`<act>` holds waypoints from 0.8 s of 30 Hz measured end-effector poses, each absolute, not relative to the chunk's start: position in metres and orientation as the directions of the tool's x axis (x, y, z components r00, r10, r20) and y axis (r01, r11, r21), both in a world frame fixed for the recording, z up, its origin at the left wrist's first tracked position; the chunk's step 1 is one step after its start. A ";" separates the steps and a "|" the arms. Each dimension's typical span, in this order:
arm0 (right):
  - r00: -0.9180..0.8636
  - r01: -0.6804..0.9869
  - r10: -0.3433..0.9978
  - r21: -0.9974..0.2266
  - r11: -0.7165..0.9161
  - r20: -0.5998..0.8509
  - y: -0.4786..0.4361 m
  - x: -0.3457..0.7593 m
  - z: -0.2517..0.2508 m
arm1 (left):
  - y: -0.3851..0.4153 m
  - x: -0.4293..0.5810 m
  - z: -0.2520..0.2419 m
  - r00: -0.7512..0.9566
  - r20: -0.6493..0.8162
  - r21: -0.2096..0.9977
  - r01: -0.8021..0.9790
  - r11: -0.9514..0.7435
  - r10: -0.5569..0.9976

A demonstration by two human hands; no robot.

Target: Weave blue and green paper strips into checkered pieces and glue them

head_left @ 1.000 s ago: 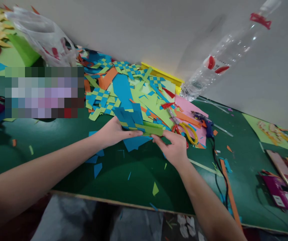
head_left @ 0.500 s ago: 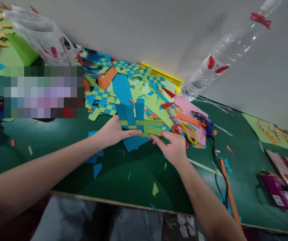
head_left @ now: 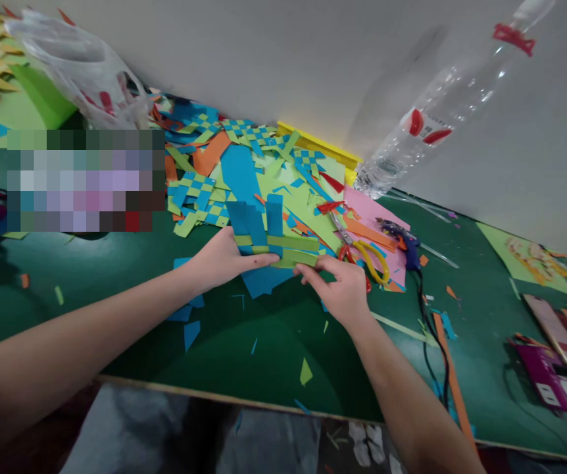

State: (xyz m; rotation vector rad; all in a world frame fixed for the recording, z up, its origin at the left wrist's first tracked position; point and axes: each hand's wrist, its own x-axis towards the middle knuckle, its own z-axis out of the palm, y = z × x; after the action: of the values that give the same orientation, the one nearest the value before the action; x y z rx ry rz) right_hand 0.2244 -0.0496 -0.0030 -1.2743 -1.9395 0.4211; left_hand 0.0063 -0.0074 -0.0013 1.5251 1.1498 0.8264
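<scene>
Between my hands is a partly woven piece of blue and green paper strips, held over the table. Blue strips stick up from it, and green strips run crosswise toward the right. My left hand pinches its left side, thumb lying along the lower edge. With thumb and fingers closed, my right hand grips the right end of the lower green strip. Beneath the weave lies blue paper. Just beyond my right hand are scissors with yellow handles, resting near pink paper.
Behind the hands spreads a pile of woven blue-green paper pieces. A clear plastic bottle stands by the wall at right. A dark blue glue gun trails a black cable. Left are a plastic bag and a pixelated patch. A phone lies right.
Almost nothing differs. The upright blue strips and the woven piece have shifted very slightly; both hands keep their hold.
</scene>
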 end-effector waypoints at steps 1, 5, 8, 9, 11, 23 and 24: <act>-0.210 0.628 0.887 -0.639 0.444 0.411 -0.050 0.224 -0.003 | -0.007 0.006 -0.001 0.307 -0.053 0.965 0.260 -0.031 0.950; -0.220 0.606 0.895 -0.665 0.437 0.387 -0.049 0.224 -0.001 | -0.008 0.007 0.000 0.298 -0.048 0.968 0.248 -0.029 0.953; -0.216 0.606 0.898 -0.668 0.432 0.384 -0.050 0.224 -0.001 | -0.008 0.007 -0.001 0.309 -0.043 0.973 0.228 -0.030 0.950; -0.211 0.608 0.900 -0.670 0.425 0.380 -0.050 0.224 0.000 | -0.008 0.007 -0.001 0.319 -0.044 0.976 0.217 -0.027 0.947; -0.205 0.612 0.904 -0.672 0.417 0.375 -0.050 0.225 -0.001 | -0.007 0.006 -0.003 0.343 -0.044 0.980 0.195 -0.025 0.938; -0.172 0.539 0.943 -0.775 0.331 0.283 -0.051 0.226 -0.003 | -0.005 0.004 -0.010 0.415 -0.030 0.981 0.188 -0.053 0.909; -0.169 0.520 0.950 -0.795 0.313 0.263 -0.051 0.226 -0.003 | -0.005 0.004 -0.010 0.426 -0.040 0.979 0.197 -0.050 0.904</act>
State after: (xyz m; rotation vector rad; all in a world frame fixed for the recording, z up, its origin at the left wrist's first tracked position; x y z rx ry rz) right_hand 0.2257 -0.0505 -0.0031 -1.3132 -1.8130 0.7085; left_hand 0.0036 -0.0048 -0.0097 1.5366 1.0096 0.7729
